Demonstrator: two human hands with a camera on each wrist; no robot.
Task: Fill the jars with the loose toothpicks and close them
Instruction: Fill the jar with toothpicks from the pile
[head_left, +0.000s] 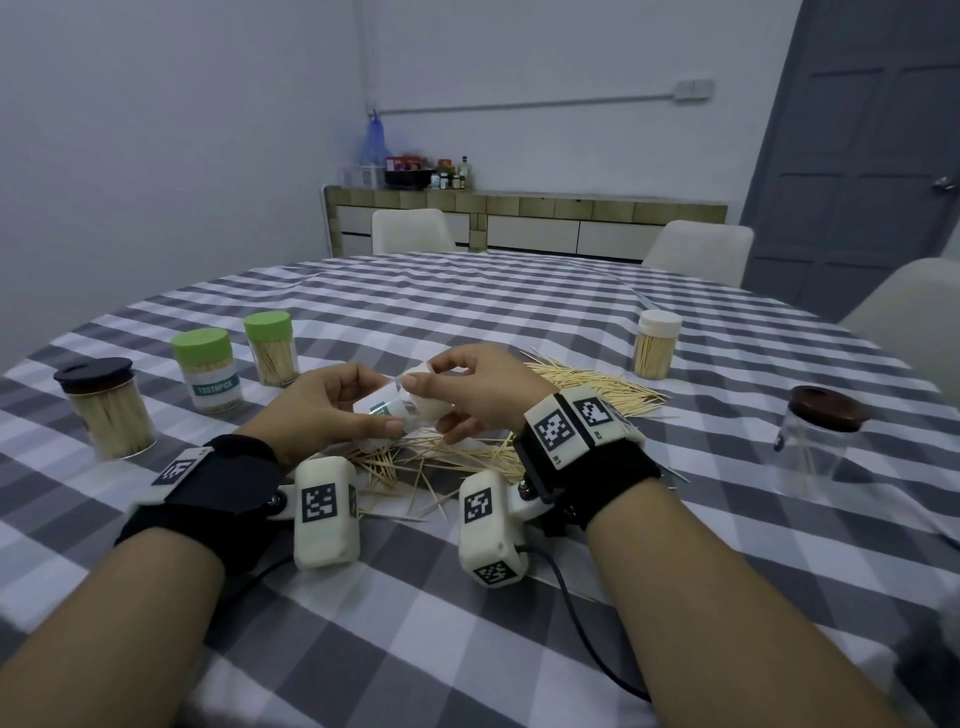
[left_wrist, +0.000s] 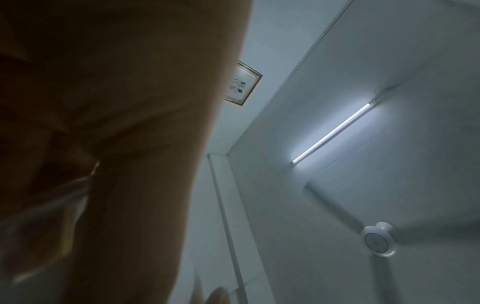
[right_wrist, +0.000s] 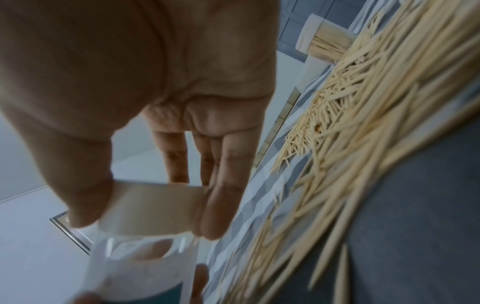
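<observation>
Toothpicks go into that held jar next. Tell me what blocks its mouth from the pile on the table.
The white lid does. The right hand pinches it right at the mouth of the clear jar, which the left hand holds above the toothpick pile. Whether it is seated or already loose cannot be told. Nothing else intervenes.

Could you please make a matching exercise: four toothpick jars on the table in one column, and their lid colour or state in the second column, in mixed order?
Column 1
1. jar at the far left
2. jar labelled TOOTHPICK
3. jar held in the hands
4. jar at the far right

Column 2
A. brown lid, nearly empty
B. green lid
C. black lid, full
D. white lid gripped by the right hand

Pairs: 1-C, 2-B, 3-D, 4-A
</observation>
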